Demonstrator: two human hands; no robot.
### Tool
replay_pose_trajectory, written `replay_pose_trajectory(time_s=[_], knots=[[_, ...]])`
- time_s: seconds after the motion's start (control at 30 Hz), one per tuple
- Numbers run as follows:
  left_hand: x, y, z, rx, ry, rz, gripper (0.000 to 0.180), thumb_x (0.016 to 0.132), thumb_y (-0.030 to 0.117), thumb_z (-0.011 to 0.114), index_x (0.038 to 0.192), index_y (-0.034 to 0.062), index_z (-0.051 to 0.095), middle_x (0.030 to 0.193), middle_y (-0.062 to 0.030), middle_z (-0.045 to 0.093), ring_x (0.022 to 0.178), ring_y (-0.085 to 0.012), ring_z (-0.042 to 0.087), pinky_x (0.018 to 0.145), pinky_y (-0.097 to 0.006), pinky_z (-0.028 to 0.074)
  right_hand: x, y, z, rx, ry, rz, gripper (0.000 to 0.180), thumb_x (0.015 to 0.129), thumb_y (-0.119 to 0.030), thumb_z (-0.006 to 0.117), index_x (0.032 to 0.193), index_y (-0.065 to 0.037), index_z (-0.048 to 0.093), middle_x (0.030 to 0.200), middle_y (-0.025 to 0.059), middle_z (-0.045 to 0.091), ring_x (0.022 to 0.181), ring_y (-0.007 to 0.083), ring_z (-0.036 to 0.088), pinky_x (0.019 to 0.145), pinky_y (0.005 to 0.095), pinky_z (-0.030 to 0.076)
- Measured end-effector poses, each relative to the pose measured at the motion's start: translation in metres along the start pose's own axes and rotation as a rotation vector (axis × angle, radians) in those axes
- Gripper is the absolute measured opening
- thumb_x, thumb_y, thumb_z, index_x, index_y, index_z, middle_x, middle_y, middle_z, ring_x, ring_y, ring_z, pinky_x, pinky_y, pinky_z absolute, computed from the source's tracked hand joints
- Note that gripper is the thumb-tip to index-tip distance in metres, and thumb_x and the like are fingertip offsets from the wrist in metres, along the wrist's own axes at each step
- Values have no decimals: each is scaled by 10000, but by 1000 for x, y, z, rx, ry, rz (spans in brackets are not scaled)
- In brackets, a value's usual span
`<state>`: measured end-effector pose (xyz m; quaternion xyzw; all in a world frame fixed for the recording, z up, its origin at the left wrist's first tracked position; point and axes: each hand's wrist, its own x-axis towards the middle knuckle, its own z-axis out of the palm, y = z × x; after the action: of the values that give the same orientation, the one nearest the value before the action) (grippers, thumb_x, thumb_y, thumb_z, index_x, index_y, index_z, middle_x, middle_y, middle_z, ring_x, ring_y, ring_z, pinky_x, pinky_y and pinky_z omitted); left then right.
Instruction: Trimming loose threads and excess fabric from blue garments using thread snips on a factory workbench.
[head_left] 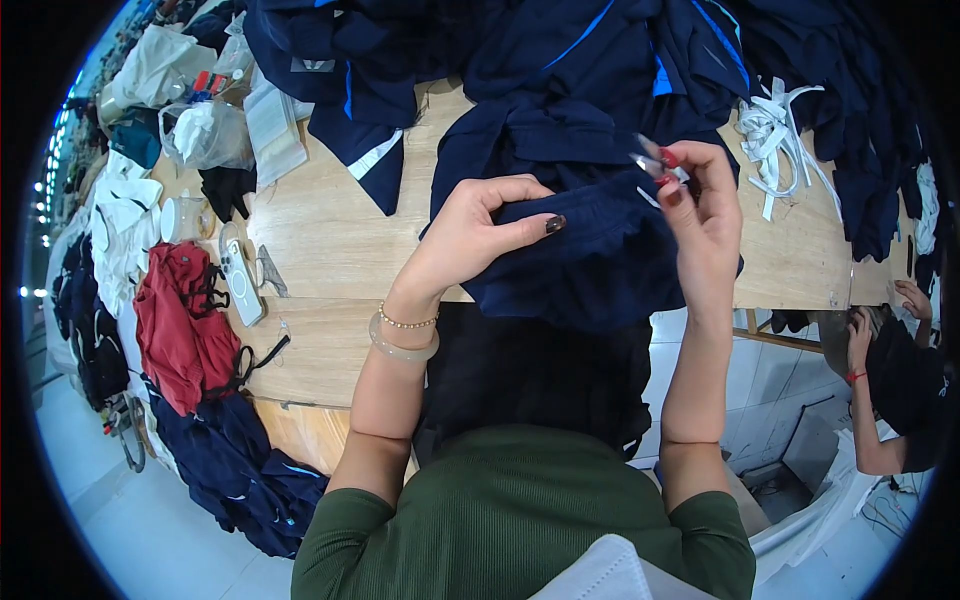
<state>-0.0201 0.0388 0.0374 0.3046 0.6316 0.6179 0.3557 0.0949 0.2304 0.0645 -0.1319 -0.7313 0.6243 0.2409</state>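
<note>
The person stands at a wooden table (320, 230) with lots of dark blue clothes piled on it. Her left hand (480, 225) pinches a fold of a dark blue garment (590, 250), thumb on top and fingers curled tight under the cloth. The garment hangs over the table's near edge, right in front of her. Her right hand (700, 200) is lifted just above the cloth, fingers closed on a small shiny tool (650, 160); it may be little snips, but it is too tiny to be sure. A red cloth (185, 320) and a white phone (240, 280) lie at the left. White straps (775, 140) sit at the right.
</note>
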Motion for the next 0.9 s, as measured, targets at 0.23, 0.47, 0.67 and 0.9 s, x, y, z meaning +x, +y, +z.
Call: replay_pose_trajectory(time_s=[0.23,0.47,0.67,0.9], knots=[[1,1,2,-37,15,-42,150,835,86,668,921,-36,680,770,9,637,706,-33,537,644,-173,423,2,5,25,-439,-181,-376,279,614,73,686,871,-32,657,724,58,580,654,194,533,563,270,417],[5,2,4,-31,43,-68,133,824,67,678,899,-43,665,817,8,606,744,-46,530,693,-175,427,15,5,14,-371,-138,-204,145,735,83,575,857,7,589,727,75,579,673,171,560,606,269,443],[2,2,2,-29,34,-53,116,822,48,669,889,-46,663,809,3,602,752,-63,534,710,-181,428,25,0,-10,-401,85,29,173,930,-139,576,1029,-5,532,849,46,585,775,83,548,715,224,451],[2,9,3,-130,41,-47,93,825,10,639,895,-50,649,852,-14,582,792,-68,533,718,-176,426,-25,-11,4,-184,25,30,118,861,-60,654,923,16,590,776,7,588,678,47,486,615,180,387]])
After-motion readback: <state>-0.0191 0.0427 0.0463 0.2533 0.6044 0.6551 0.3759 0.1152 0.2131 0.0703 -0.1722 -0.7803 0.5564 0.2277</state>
